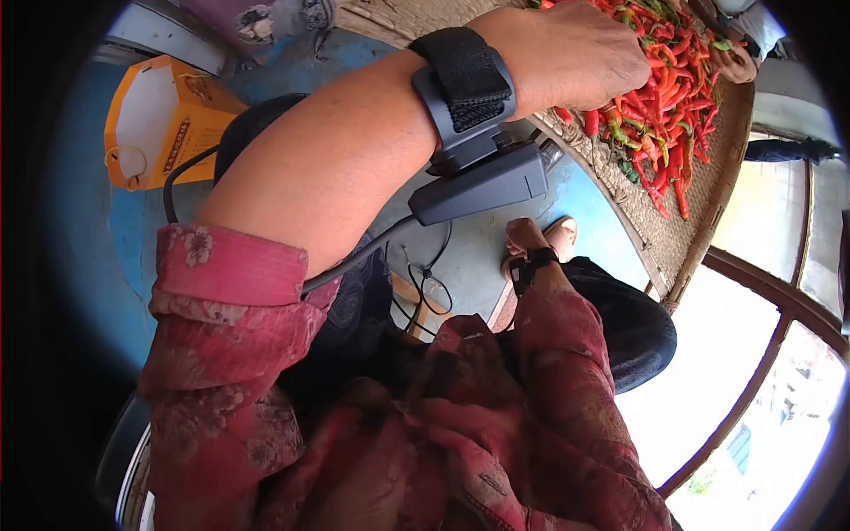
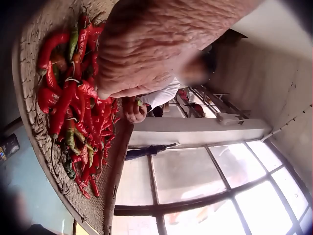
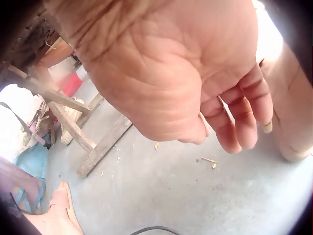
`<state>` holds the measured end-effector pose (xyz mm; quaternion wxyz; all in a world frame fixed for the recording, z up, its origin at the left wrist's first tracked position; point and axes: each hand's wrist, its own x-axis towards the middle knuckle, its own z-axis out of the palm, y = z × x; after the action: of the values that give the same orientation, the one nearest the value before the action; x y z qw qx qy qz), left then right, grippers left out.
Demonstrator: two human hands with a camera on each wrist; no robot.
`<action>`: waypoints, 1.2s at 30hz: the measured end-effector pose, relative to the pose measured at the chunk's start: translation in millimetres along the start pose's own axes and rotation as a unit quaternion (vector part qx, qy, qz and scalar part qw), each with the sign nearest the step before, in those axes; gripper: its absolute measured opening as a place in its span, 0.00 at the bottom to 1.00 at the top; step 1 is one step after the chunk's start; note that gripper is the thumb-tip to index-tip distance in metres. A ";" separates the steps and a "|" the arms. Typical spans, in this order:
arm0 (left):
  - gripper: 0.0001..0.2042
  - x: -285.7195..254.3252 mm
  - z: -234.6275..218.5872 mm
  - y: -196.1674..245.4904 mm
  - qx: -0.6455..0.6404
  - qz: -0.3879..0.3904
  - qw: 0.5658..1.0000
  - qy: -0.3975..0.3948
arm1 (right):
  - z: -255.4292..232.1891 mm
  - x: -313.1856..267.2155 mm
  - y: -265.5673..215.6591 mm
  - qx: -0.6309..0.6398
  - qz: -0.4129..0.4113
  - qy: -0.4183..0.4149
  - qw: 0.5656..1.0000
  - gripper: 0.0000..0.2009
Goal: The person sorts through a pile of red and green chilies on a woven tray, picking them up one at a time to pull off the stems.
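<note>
My left hand (image 1: 580,57) reaches over a pile of red chili peppers (image 1: 668,119), a few of them partly green, on a round woven tray (image 1: 642,208). In the left wrist view the heel of that hand (image 2: 146,56) overlaps the upper part of the pile, and its fingertips are hidden. My right hand (image 1: 524,234) hangs low beside my knee, above the floor. The right wrist view shows its palm and loosely bent fingers (image 3: 244,122), holding nothing.
Another person's hand (image 2: 136,111) is at the tray's far edge with something green. A yellow-orange box (image 1: 177,133) stands on the left. Cables (image 1: 429,283) lie by a wooden stool. Large windows (image 2: 188,174) flank the tray. Wooden legs (image 3: 105,147) stand on the grey floor.
</note>
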<state>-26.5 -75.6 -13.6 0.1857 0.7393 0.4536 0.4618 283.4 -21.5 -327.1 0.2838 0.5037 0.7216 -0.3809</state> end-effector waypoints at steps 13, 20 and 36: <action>0.07 -16.2 -45.4 21.9 0.331 -0.014 0.943 -0.037 | -165.3 -344.3 -108.2 0.001 -0.161 0.570 0.805 0.09; 0.10 -45.9 -56.3 48.5 0.219 -0.027 0.975 -0.003 | -132.6 -310.1 40.0 0.297 -0.211 0.440 0.821 0.14; 0.10 -121.1 -68.6 106.4 0.339 -0.071 0.923 0.169 | -17.6 -162.3 155.9 0.513 -0.148 0.261 0.804 0.13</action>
<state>-51.4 -242.7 32.5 -0.1234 0.6348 0.6591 0.3840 483.8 -58.1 -229.8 -0.2745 0.5435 0.5336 -0.5870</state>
